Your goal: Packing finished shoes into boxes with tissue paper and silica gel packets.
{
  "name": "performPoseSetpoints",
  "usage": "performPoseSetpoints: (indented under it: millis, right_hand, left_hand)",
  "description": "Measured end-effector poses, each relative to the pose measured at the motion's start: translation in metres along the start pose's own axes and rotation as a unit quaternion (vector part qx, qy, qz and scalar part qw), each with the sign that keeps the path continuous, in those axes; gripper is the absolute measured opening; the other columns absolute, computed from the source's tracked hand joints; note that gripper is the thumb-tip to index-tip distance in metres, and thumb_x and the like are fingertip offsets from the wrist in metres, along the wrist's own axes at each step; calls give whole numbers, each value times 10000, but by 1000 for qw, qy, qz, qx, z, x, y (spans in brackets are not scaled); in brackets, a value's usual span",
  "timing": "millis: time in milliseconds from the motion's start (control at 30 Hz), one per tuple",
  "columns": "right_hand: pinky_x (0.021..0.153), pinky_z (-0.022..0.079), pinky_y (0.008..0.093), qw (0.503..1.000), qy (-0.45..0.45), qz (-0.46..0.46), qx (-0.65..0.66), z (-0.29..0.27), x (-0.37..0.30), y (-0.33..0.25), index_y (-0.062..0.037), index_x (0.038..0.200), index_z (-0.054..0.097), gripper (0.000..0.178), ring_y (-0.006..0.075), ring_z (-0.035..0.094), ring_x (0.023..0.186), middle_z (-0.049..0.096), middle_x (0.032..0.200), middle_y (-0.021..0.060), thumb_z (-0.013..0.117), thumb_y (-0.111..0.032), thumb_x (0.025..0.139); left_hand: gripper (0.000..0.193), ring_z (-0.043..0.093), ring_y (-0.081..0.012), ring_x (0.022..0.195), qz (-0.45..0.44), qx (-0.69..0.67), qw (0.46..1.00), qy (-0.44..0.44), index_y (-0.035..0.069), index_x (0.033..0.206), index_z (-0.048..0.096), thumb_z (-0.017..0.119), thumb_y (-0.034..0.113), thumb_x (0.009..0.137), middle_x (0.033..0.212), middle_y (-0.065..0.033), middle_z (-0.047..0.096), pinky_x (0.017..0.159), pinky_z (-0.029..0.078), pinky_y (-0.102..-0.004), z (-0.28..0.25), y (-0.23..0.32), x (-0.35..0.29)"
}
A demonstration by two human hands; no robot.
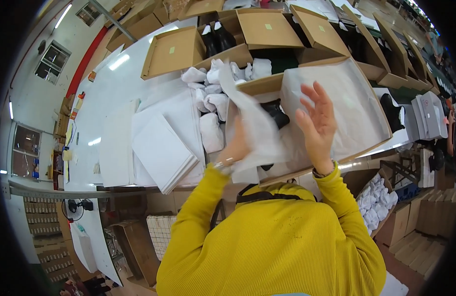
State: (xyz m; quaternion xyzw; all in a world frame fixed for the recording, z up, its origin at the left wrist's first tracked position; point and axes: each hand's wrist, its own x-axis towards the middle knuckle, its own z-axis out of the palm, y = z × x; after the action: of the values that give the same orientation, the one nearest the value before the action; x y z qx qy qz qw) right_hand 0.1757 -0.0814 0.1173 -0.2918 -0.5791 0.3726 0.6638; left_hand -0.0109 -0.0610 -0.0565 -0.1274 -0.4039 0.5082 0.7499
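Note:
A brown cardboard box (260,88) lies in front of me, with black shoes (276,114) partly visible inside. White tissue paper (260,129) rises over the box's left part, blurred by motion. My left hand (236,146) is against this paper's left edge; its fingers are smeared, so I cannot tell whether they grip it. Open, with fingers apart and nothing in it, my right hand (318,121) is raised over the box's lid (371,106), which has white paper lying across it. White wrapped bundles (211,132) are heaped left of the box.
A stack of white paper sheets (161,148) lies on the white table (102,106) at left. Open shoe boxes (270,29) line the far side, one holding black boots (218,38). At lower right, a carton holds crumpled white paper (377,202). Grey boxes (429,116) stand at right.

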Motion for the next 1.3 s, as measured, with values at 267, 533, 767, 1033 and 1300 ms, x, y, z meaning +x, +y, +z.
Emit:
performPoseSetpoints:
  millis: [267, 533, 767, 1033, 1300]
  right_hand:
    - [1024, 295, 479, 405, -565, 6, -719, -120, -39, 104, -78, 1069, 622, 495, 312, 588, 982, 673, 926, 76, 661, -438, 731]
    - [1010, 297, 520, 715, -384, 64, -581, -80, -46, 35, -84, 1193, 554, 491, 306, 499, 1118, 565, 1177, 131, 673, -294, 765]
    - [902, 407, 426, 762, -383, 141, -503, -77, -51, 46, -36, 1151, 577, 446, 344, 538, 1026, 591, 1113, 165, 679, -234, 765]
    - [830, 439, 398, 792, -374, 107, -470, -25, -36, 38, -18, 1104, 596, 401, 344, 563, 949, 616, 1022, 165, 683, -198, 757]
    - [830, 473, 370, 915, -248, -62, -313, 26, -8, 7, -20, 1096, 597, 438, 338, 583, 970, 606, 1069, 169, 748, -172, 715]
  left_hand:
    - [705, 84, -355, 1386, 394, -881, 259, -42, 202, 1404, 332, 406, 615, 837, 1503, -68, 189, 1012, 5, -683, -50, -54, 57]
    - [564, 463, -289, 1136, -172, -880, 355, -264, 60, 1179, 529, 706, 326, 714, 1195, -126, 529, 893, 396, -464, 153, 57, -9]
    - [899, 412, -295, 1192, -128, -554, 281, -773, 71, 1248, 471, 766, 569, 560, 1288, -117, 458, 884, 371, -574, 267, 109, -158]
    - [516, 558, -284, 949, -204, -612, 460, -610, 38, 995, 622, 715, 452, 701, 1006, -132, 606, 771, 447, -453, 249, 122, -154]
    - [410, 265, -120, 529, -401, -881, 30, -251, -10, 618, 387, 532, 217, 928, 547, -9, 344, 456, 250, -321, 211, -43, -14]
